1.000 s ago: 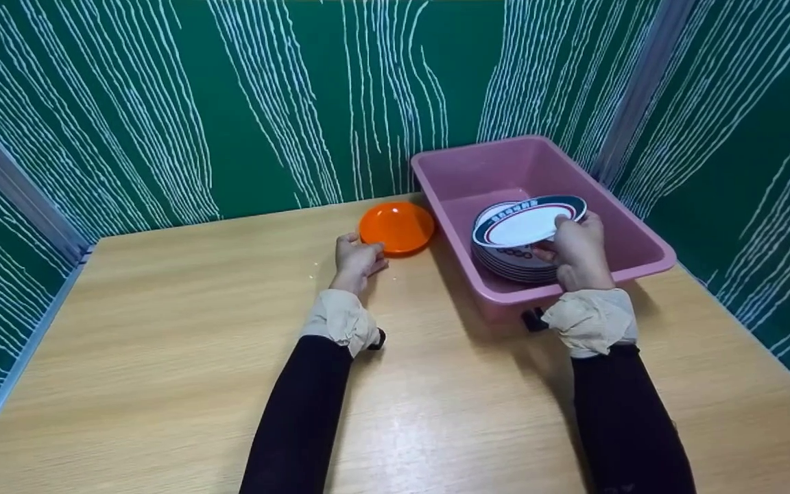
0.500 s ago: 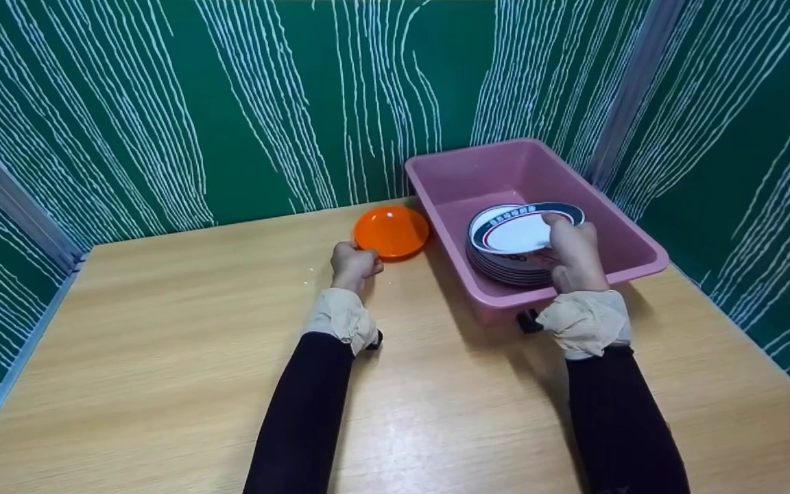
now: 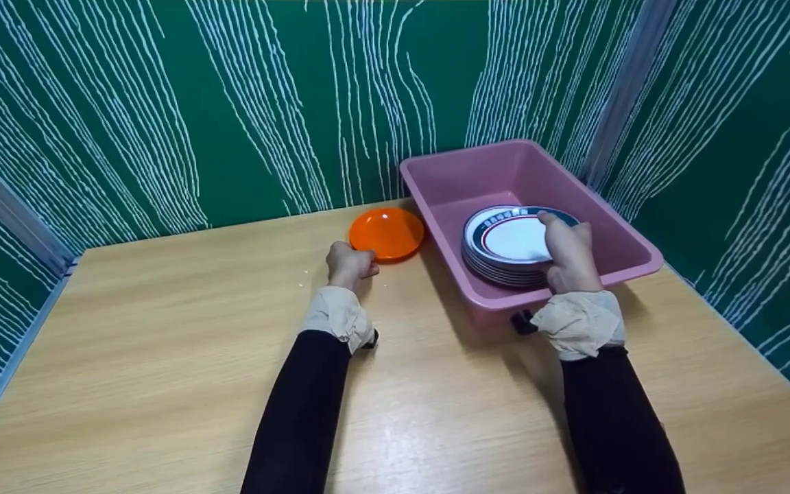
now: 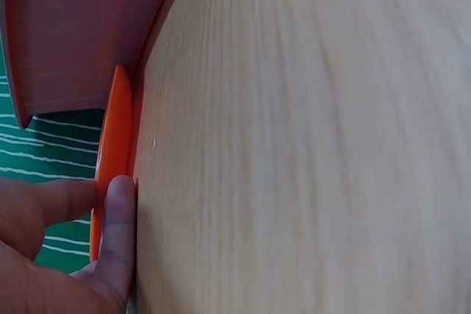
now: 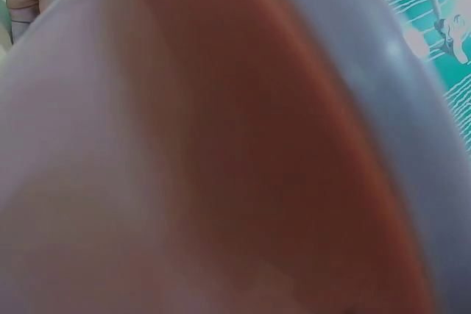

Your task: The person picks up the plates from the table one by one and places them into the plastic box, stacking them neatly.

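Observation:
My left hand (image 3: 350,264) pinches the near-left rim of an orange plate (image 3: 388,234) on the table. In the left wrist view, the thumb and fingers (image 4: 118,226) lie on either side of that rim, and the plate's far side stands close to the bin. My right hand (image 3: 570,255) reaches over the near edge of a pink bin (image 3: 460,177), gripping a white plate with a dark green band (image 3: 517,240) by its right edge. This plate lies on or just above a stack of similar plates (image 3: 487,271); contact cannot be told. The right wrist view mostly shows the bin's blurred wall (image 5: 243,145).
The bin stands at the back right of the wooden table (image 3: 196,357), near a green wall with white lines (image 3: 251,185). Tiny white specks lie left of the orange plate. A metal post (image 3: 631,82) rises in the right corner.
My right hand has lowered the white plate from a tilted hold above the stack to nearly flat at its top. The left hand keeps hold of the orange plate's rim; the view has shifted slightly.

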`<action>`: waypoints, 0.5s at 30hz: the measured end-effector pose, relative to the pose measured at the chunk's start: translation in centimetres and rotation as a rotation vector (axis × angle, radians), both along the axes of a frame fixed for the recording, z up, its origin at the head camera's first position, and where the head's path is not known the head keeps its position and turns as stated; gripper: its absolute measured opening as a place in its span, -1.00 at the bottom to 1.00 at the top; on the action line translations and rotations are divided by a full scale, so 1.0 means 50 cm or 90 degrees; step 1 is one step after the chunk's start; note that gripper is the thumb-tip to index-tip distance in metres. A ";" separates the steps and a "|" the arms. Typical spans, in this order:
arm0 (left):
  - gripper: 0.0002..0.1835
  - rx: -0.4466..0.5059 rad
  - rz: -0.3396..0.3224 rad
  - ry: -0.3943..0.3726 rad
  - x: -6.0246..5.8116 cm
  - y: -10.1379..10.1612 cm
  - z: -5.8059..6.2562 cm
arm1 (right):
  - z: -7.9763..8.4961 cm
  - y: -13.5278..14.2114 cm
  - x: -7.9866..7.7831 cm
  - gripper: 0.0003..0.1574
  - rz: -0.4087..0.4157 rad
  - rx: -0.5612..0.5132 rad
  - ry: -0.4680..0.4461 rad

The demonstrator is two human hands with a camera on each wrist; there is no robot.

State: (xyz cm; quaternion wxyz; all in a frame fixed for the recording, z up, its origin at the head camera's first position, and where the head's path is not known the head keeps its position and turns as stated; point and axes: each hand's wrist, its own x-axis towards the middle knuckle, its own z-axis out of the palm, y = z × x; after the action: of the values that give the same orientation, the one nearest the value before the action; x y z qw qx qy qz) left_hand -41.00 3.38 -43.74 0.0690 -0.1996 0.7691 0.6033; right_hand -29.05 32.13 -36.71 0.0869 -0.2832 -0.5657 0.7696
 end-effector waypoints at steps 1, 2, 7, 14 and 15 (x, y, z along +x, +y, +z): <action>-0.72 0.002 0.000 0.001 0.000 0.000 0.000 | 0.000 0.000 0.000 0.17 -0.005 0.012 0.000; -0.72 0.003 0.001 0.003 0.001 -0.001 0.000 | 0.000 -0.001 0.000 0.16 -0.010 0.024 0.000; -0.71 0.021 0.017 0.002 0.003 -0.002 0.000 | -0.001 -0.001 -0.001 0.06 -0.017 0.054 0.004; -0.67 0.036 0.021 -0.004 0.007 -0.004 -0.002 | -0.001 0.001 0.000 0.12 -0.012 0.064 -0.007; -0.67 0.040 0.023 -0.003 0.008 -0.004 -0.002 | -0.002 0.001 0.000 0.10 -0.012 0.065 -0.007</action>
State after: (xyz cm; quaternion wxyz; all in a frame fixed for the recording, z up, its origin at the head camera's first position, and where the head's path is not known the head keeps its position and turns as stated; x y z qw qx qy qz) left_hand -40.61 3.20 -43.85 0.0662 -0.2122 0.7459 0.6279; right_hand -29.05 32.16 -36.82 0.1053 -0.2879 -0.6020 0.7373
